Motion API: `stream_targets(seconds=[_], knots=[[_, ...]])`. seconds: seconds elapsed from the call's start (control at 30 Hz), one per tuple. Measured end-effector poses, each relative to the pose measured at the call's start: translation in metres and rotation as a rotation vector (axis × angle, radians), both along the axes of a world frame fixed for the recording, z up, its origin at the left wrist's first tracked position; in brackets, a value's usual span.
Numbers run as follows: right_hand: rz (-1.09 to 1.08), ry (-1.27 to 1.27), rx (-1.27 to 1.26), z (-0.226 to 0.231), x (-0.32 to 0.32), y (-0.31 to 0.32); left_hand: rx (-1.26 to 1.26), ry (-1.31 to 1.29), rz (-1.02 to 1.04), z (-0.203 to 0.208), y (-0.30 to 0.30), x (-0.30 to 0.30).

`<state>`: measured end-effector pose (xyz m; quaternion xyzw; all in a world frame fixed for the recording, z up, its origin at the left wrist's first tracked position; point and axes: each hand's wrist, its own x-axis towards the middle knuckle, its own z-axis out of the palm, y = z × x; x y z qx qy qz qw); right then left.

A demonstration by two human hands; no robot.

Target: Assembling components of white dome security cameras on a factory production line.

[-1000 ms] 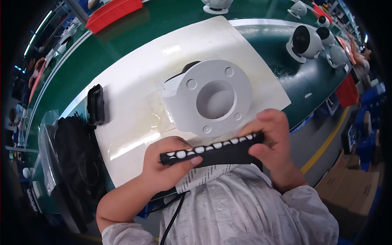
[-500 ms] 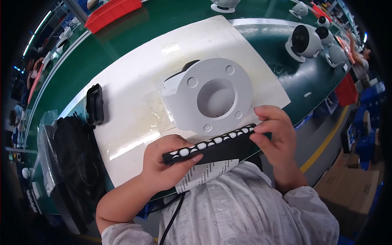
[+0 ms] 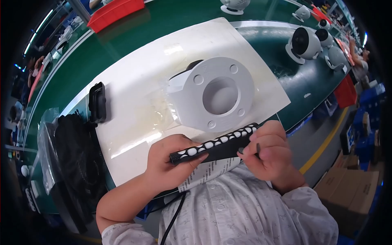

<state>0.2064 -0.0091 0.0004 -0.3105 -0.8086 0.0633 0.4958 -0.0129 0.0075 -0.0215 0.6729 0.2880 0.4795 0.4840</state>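
Observation:
My left hand (image 3: 169, 161) grips a folded black sheet of adhesive pads (image 3: 222, 148) at its left end, thumb in front. Rows of round white spots line the sheet's upper edge, and pale printed backing paper (image 3: 210, 173) hangs below. Curled at the sheet's right end, my right hand (image 3: 269, 153) pinches a small dark round pad (image 3: 241, 150) at its fingertips. A second dark piece (image 3: 258, 148) shows between its fingers. Just beyond the sheet lies a white fan-like device (image 3: 185, 100), its ring-shaped base facing up with a wide central opening and several round recesses.
The device rests on a white mat (image 3: 134, 102) over a green bench. A black tray (image 3: 97, 102) and a black bag (image 3: 77, 151) lie at left. A red bin (image 3: 114, 14) stands at the back. More white devices (image 3: 304, 43) stand at far right, cardboard boxes (image 3: 347, 185) below.
My right hand has drawn closer and curled its fingers, now with a small dark pad at the fingertips. The sheet and my left hand have shifted slightly to the right.

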Motion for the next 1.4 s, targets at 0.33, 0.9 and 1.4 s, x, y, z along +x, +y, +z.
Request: stream_targets(seconds=[0.33,0.9,1.4], knots=[[0.302,0.197,-0.050,0.008,-0.016,-0.002,-0.130,0.104,0.014,0.009,-0.005,-0.001],[0.256,0.401,-0.317,0.040,-0.008,0.092,0.676,0.466,0.054,0.001,0.018,0.000],[0.014,-0.414,0.099,0.068,0.004,0.075,0.689,0.463,0.021,0.002,0.022,-0.001]])
